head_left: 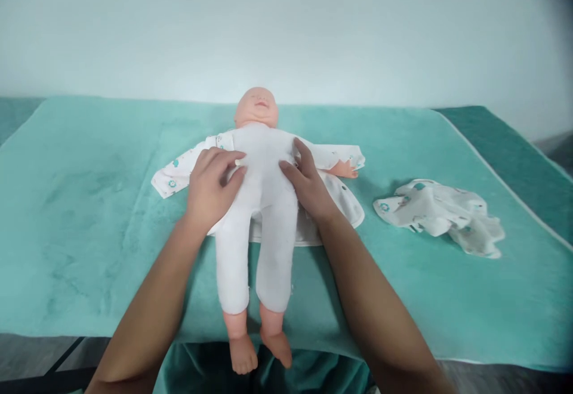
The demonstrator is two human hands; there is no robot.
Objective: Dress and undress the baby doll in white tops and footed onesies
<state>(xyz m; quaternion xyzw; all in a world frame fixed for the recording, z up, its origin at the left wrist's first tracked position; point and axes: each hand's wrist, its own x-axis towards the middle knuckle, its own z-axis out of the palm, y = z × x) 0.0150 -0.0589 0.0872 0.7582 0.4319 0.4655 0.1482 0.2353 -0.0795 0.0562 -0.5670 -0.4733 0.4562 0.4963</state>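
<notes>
A baby doll [268,167] with a white cloth body lies face up, its feet hanging over the near edge. Its arms are in the sleeves of a white printed baby shirt [342,200], which spreads open beneath its back. My left hand [213,185] curls around one side of the torso, thumb and forefinger on the chest. On the opposite side, my right hand [310,184] grips the torso with its thumb on the front. The other fingers of both hands are partly hidden, and whether they also pinch shirt fabric does not show.
A crumpled white printed cloth garment [439,212] lies on the right. A green cover [89,233] spreads over the table, with a darker green strip [528,155] at the right. A pale wall [286,30] rises behind.
</notes>
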